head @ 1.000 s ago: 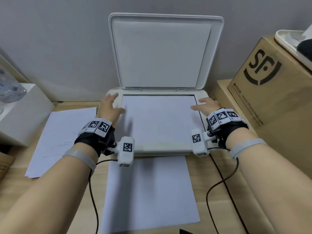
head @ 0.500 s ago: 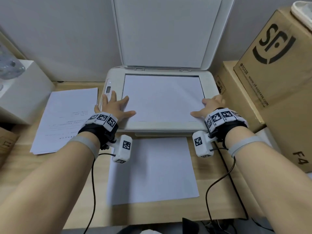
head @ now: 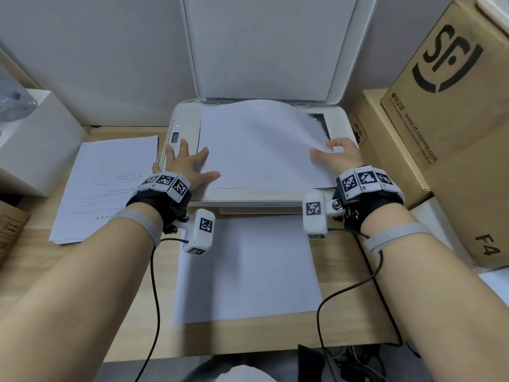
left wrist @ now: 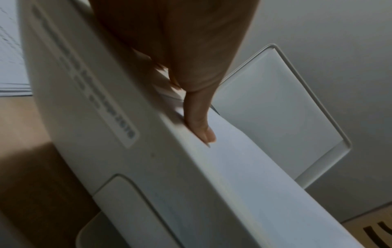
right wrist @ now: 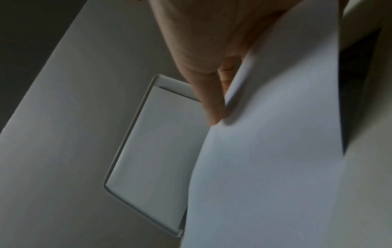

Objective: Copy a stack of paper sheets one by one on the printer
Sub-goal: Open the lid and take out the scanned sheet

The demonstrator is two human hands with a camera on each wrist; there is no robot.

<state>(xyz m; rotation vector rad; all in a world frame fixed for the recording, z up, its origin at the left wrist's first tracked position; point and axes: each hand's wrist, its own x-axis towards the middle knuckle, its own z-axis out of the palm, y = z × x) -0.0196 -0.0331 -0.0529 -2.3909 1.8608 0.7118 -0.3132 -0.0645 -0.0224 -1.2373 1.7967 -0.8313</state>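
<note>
step: lifting sheet (head: 261, 144) off printer (head: 184, 117) glass between the hands | right hand (head: 340, 158) pinches its right edge, bowed upward | left hand (head: 184, 166) flat, fingers spread, thumb on sheet's near-left corner | advice: release left, peel slowly, avoid creasing | right wrist view alone shows fingers under the edge | stack (head: 110, 186) just left of left hand

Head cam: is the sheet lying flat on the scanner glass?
No. The right hand pinches the sheet at its right edge, lifting it so dark glass shows beneath.

Cardboard boxes (head: 446, 128) right; white box (head: 35, 150) left.
</note>
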